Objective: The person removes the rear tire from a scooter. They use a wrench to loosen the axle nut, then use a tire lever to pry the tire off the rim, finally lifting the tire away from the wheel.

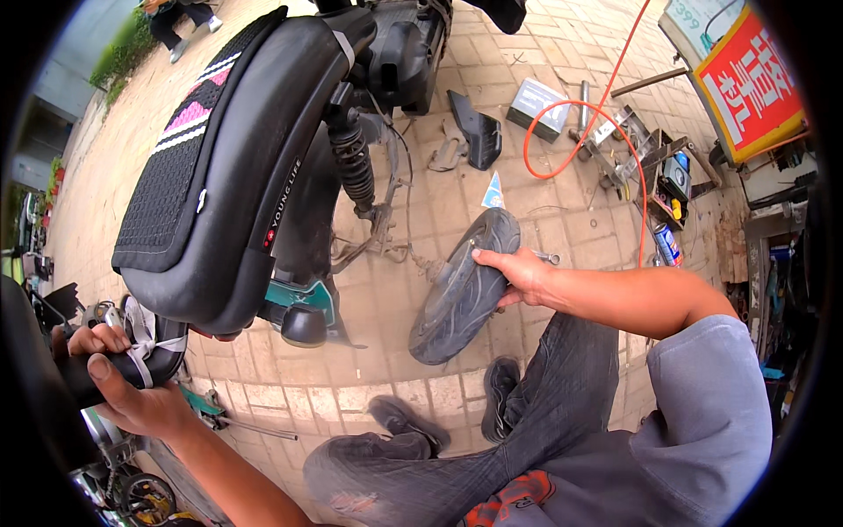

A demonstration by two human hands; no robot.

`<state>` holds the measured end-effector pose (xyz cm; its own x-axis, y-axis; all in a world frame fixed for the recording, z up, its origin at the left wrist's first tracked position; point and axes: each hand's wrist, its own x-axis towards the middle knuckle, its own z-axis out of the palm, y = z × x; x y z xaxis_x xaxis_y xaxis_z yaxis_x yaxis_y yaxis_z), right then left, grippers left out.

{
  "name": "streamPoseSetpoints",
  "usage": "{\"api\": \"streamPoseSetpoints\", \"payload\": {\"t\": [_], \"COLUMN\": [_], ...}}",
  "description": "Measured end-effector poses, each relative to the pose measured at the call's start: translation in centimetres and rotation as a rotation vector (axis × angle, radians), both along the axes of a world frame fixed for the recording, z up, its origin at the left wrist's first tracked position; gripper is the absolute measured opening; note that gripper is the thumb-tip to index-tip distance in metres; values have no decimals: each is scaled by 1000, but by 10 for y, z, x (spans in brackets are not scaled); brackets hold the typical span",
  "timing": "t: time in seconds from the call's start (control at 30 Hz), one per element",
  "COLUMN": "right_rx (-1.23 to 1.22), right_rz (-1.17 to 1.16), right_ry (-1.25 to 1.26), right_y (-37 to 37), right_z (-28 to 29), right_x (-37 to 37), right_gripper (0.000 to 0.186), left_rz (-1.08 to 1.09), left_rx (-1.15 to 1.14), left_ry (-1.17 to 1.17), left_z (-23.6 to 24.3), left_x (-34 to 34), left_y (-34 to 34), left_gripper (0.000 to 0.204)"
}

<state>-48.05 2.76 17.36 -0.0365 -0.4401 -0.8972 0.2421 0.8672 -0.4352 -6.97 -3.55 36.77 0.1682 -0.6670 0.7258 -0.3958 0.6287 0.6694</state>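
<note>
My right hand [514,279] grips a black scooter tyre [452,307], its thumb on top, held tilted above the paving. My left hand [123,378] is closed round a black padded bar [162,351] wrapped with white straps at the lower left. Beside it stands a scooter with a long black seat [224,246] and a patterned mesh cover [171,193]. A coil-spring shock absorber [356,162] runs down from under the seat, near a teal panel [307,303].
A grey box [536,110], black plastic part [474,132], orange hose [544,174], metal tool rack [654,158] and spray can [667,244] lie on the paving. A red sign [746,92] and cluttered cabinet [768,281] line the right. A person's legs [176,31] show at top left.
</note>
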Motion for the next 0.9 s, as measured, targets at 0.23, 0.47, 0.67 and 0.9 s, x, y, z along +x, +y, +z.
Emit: {"api": "streamPoseSetpoints", "payload": {"t": [0.23, 0.47, 0.67, 0.9], "right_rx": [-100, -308, -114, 66], "right_rz": [106, 90, -157, 77], "right_ry": [43, 147, 573, 703], "right_y": [-35, 14, 191, 261], "right_z": [-7, 7, -13, -71], "right_x": [4, -75, -171, -191], "right_gripper": [67, 92, 71, 57], "left_rz": [-209, -139, -166, -204], "left_rx": [72, 690, 727, 629], "left_ry": [-384, -805, -879, -798], "left_z": [-94, -222, -216, -230], "left_x": [-123, -231, -238, -228], "left_y": [127, 79, 20, 17], "left_gripper": [60, 80, 74, 76]}}
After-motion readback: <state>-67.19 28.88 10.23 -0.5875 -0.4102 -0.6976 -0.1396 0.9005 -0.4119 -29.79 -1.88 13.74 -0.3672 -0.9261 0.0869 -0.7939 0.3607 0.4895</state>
